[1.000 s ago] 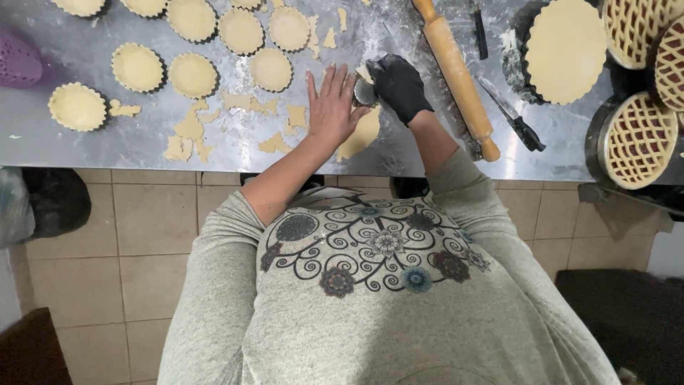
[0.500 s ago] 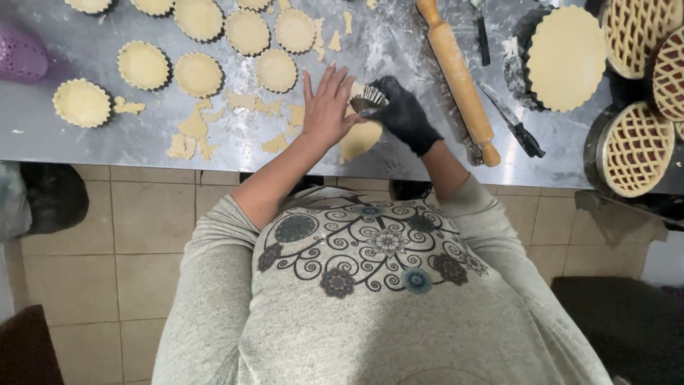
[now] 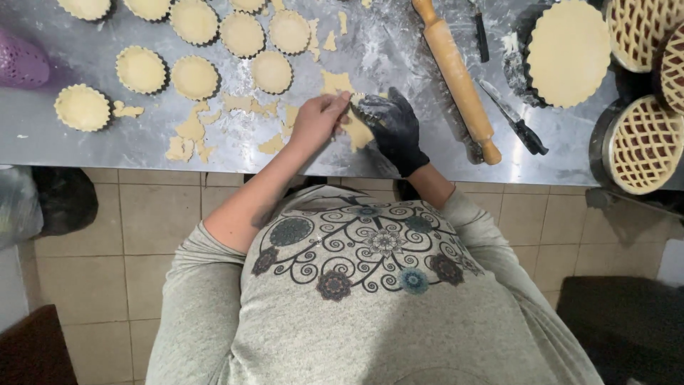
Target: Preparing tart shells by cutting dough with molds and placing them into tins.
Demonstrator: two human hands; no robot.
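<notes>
Both hands meet at the near edge of the table (image 3: 427, 160): left hand (image 3: 317, 120), bare, fingers pinched together on the rim of a small fluted tart tin (image 3: 362, 105); right hand (image 3: 393, 127), in a black glove, cupped around the same tin from the other side. Tin largely hidden between the two hands; only a sliver of its crimped rim and a bit of pale dough shows, so which way its mouth faces cannot be told. Pale dough piece (image 3: 358, 134) lies on the table directly beneath the hands, partly covered by the glove. Dough scraps (image 3: 191, 132), irregular, scattered to the left of the hands on the floured steel surface. Wooden rolling pin (image 3: 457, 77), right of the gloved hand, long axis running diagonally from the far edge toward the near right, far handle cut off at the frame top. Dark-handled knife (image 3: 514, 118) just beyond the pin, roughly parallel to it. Lined small tart tins (image 3: 194, 77), round, in loose rows farther left, the farthest row cropped. Large dough-lined fluted pan (image 3: 568, 51) far right. Lattice-topped pies (image 3: 645, 142) at the right edge, partly out of frame. Purple perforated object (image 3: 21, 63), far left, cut off.
</notes>
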